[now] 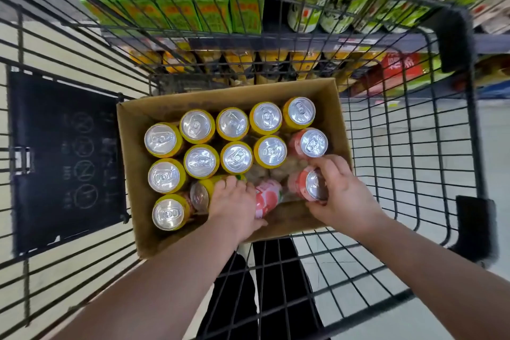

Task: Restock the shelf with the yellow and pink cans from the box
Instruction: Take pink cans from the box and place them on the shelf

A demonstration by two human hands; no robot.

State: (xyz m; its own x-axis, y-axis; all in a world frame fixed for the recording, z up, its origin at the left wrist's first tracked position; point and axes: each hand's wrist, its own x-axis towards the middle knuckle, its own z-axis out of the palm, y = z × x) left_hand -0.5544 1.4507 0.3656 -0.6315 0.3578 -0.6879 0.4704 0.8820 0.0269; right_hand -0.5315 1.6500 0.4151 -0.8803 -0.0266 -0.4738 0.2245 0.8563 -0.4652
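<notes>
- Left hand (234,203) curls its fingers over the tipped yellow can (200,196) in the box (132,132).
- Right hand (340,192) grips a pink can (313,183), fingers wrapped round its top.

The box (132,146): plain brown cardboard. The yellow cans (201,161): yellow walls, bare silver lids. The tipped yellow can (204,191) shows a green band at its far end. The far pink can (313,143) and near pink can (314,185): salmon-pink walls, silver lids. The lying pink can (266,197): pink and white fruit print with a touch of green. The cart (477,132): dark grey wire in a grid. Its panel (66,163): black, with faint pale circled symbols. The shelf cartons (212,0): bright green with orange-red marks. The bottles (303,16): dark, with pale green and white labels. The red carton (400,66): white characters. The floor (496,146): pale cream to grey.
</notes>
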